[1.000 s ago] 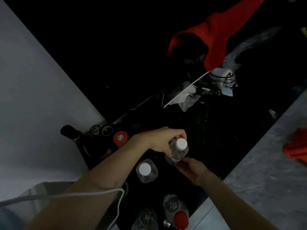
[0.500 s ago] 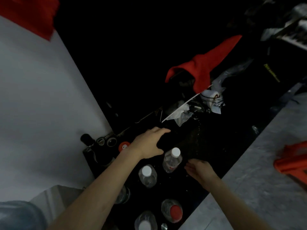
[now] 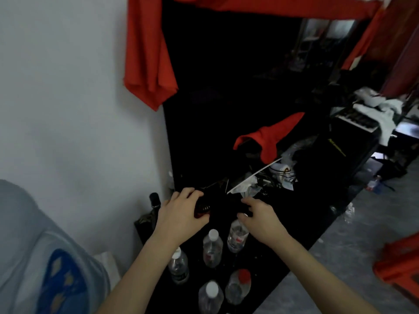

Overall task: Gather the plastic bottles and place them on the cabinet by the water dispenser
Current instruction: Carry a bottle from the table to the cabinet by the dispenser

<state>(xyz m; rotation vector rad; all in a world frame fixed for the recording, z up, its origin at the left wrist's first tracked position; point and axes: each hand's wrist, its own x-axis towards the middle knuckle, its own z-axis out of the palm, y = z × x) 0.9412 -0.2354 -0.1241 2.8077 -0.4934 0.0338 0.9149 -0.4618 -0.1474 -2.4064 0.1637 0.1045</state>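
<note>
Several clear plastic bottles stand on the black cabinet top [image 3: 301, 223]: one with a white cap [image 3: 212, 248], another [image 3: 179, 266] by my left forearm, a red-capped one [image 3: 240, 286] and a white-capped one [image 3: 210, 298] nearest me. My left hand [image 3: 181, 214] is closed around a dark bottle with a red label [image 3: 203, 208]. My right hand [image 3: 260, 217] hovers curled over the top of a clear bottle [image 3: 237, 240], thumb at its cap. Whether it grips anything is unclear against the black surface.
The big water jug [image 3: 34, 257] of the dispenser fills the lower left. A dark glass bottle [image 3: 154, 200] stands by the white wall. Red cloth [image 3: 269, 137], plastic bags and clutter lie farther along the cabinet. A red crate [image 3: 399, 261] and a small bottle [image 3: 374, 184] sit on the grey floor.
The view has tilted upward. My left hand has closed on the dark bottle by the wall. My right hand has risen from beside the clear bottle to over its cap.
</note>
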